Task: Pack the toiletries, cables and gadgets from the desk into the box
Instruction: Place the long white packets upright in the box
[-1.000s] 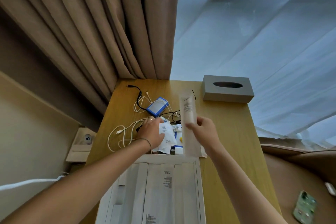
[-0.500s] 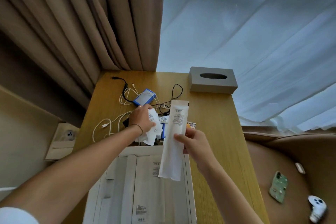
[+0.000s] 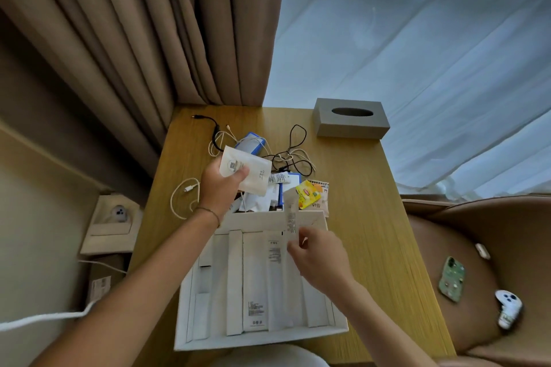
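The white box [image 3: 262, 337] sits open on the near edge of the table [image 3: 372, 217], already lined with long white sachets lying side by side along its length. The right hand [image 3: 320, 259] hovers over the box's far right part, its grip pinching a long white sachet [image 3: 291, 217] between thumb and fingertips; the sachet rises from the grip toward the box's far wall, its lower end lost behind the hand.

The left hand [image 3: 219, 188] is held above the table just beyond the box's far left corner. Its grip, thumb on top and fingers underneath, pinches a flat square white packet [image 3: 253, 171] with a printed code on it, tilted and clear of the table.

Under and just beyond that packet lies the pile yet to be packed: small white packets and a small tube [image 3: 278, 178], with a yellow tea bag packet [image 3: 308, 194] to the right of the left grip and just beyond the right grip. Farther out are a blue-edged gadget [image 3: 252, 143], a tangle of black cables [image 3: 295, 155] and white cables [image 3: 185, 202], one white loop lying to the left of the left hand.

A grey tissue box [image 3: 351, 119] stands at the table's far right corner. Well to the right of the right hand, on a brown seat [image 3: 477, 247], lie a phone in a green case [image 3: 451, 278] and a white controller [image 3: 508, 307].
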Available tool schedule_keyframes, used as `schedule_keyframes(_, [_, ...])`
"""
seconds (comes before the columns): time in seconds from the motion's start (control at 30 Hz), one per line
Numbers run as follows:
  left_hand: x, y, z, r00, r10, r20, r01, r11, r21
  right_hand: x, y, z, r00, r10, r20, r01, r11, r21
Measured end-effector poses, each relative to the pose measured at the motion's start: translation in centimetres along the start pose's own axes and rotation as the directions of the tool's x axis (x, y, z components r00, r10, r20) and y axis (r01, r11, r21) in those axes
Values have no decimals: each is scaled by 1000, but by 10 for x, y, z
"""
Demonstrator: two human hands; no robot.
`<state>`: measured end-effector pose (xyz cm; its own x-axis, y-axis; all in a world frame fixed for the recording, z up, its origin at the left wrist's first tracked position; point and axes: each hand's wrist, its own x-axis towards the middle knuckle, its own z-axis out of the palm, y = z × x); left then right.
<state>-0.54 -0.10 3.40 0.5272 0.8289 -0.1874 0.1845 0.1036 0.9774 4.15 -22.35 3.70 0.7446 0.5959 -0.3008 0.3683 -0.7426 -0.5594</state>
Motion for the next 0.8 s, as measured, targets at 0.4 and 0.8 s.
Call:
schedule_keyframes(0.4, [-69,-22,-56,993,-114,-44,103,973,-205,8,23,52,993,106,41,-77,890,-449])
schedule_keyframes(0.8, [-95,-33,-85,1000,-16,19,16,999,-38,35,16,90,978,141,156,36,619,-784])
